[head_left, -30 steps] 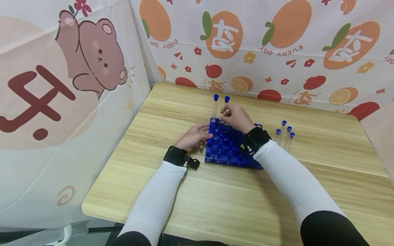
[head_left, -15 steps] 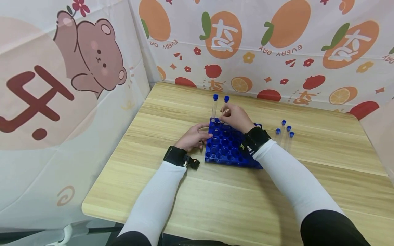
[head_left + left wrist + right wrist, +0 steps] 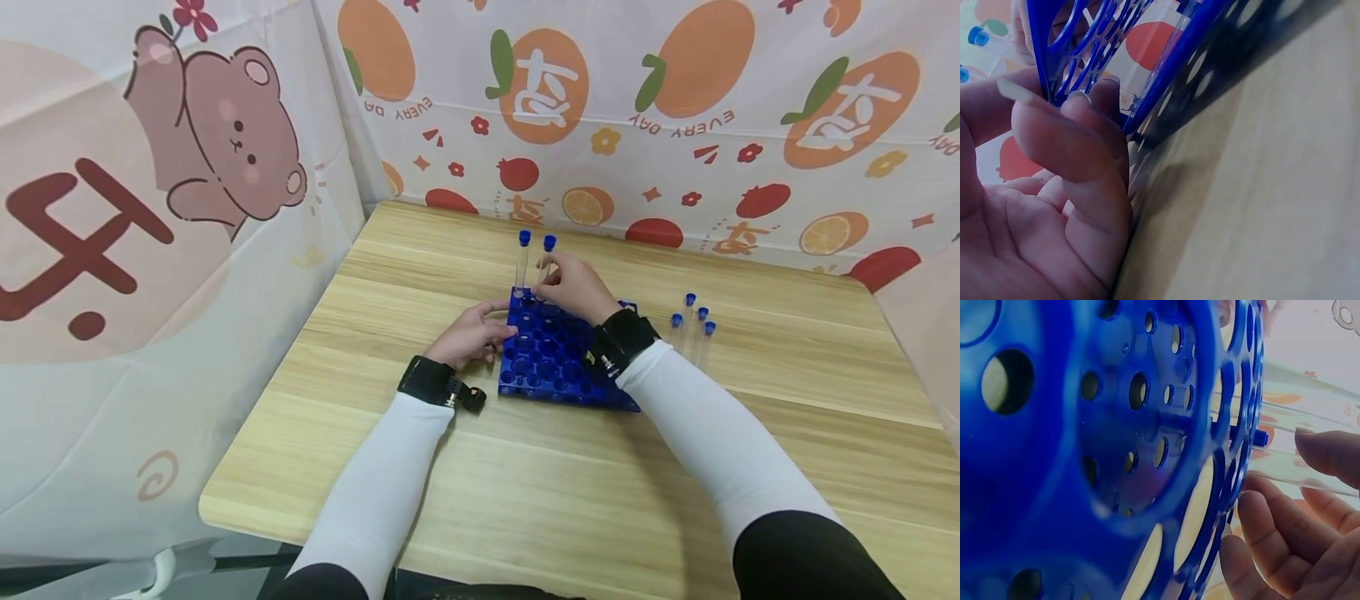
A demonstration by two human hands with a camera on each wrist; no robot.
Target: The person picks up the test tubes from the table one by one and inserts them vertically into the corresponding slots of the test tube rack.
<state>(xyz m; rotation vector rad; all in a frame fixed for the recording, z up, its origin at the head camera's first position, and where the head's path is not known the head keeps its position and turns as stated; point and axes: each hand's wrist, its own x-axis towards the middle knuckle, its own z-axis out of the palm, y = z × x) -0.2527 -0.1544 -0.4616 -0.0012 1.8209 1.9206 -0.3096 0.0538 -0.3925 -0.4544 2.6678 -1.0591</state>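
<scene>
Hardly anything moves beyond a slight drift of the view: the right hand (image 3: pixel 576 286) still pinches a blue-capped tube (image 3: pixel 549 247) at the far edge of the blue rack (image 3: pixel 547 346), whose left side the left hand (image 3: pixel 468 335) grips. Another tube (image 3: pixel 522 265) stands just left. Wooden table (image 3: pixel 540 475) spreads nearer; four more tubes (image 3: pixel 702 314) at right have faint lower ends. Fingers hide the pinched tube's bottom.

And the head view peers forward and down across the table (image 3: pixel 525 483), while both wrist views, tilted, right up close, share the blue rack (image 3: pixel 1113 425).
</scene>
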